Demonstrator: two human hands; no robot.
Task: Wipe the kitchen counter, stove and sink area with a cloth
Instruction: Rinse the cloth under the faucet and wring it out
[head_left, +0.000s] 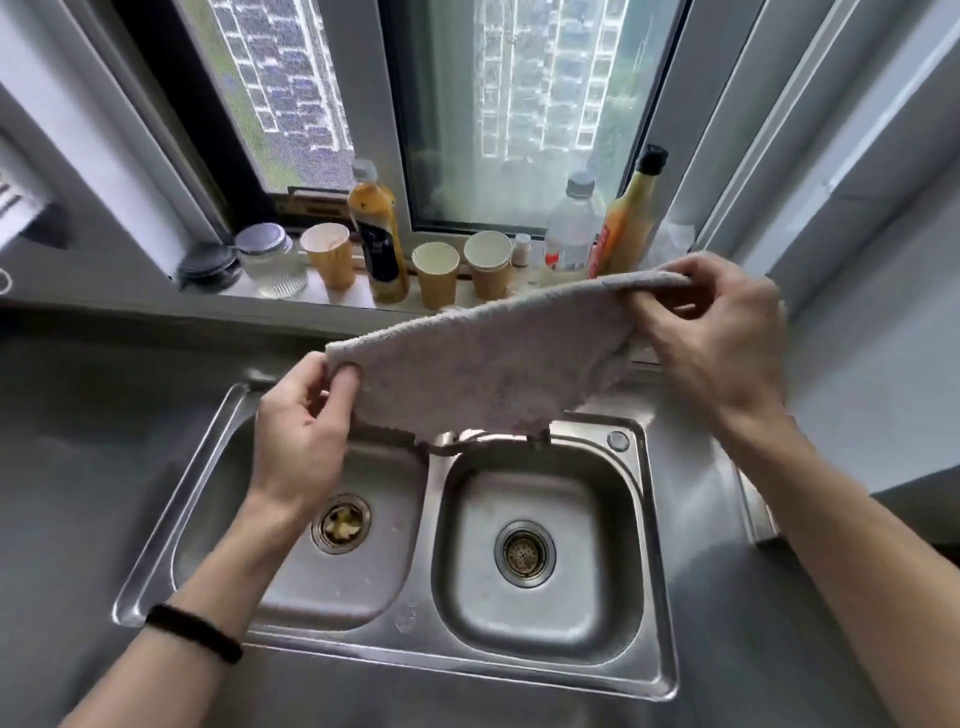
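Observation:
A pale grey-pink cloth (488, 358) is stretched out in the air above the back of a steel double sink (415, 636). My left hand (298, 436) pinches its lower left corner over the left basin. My right hand (711, 332) grips its upper right corner, higher and nearer the window sill. The cloth hangs folded, its bottom edge just above the tap (457, 444), which it mostly hides. Grey counter (78, 467) lies on both sides of the sink.
On the window sill (353, 299) stand a glass jar (270, 260), three paper cups (436, 275), a juice bottle (376, 234), a clear bottle (571, 234) and a yellow squeeze bottle (631, 208). Food scraps sit in the left drain (341, 523). A wall rises at right.

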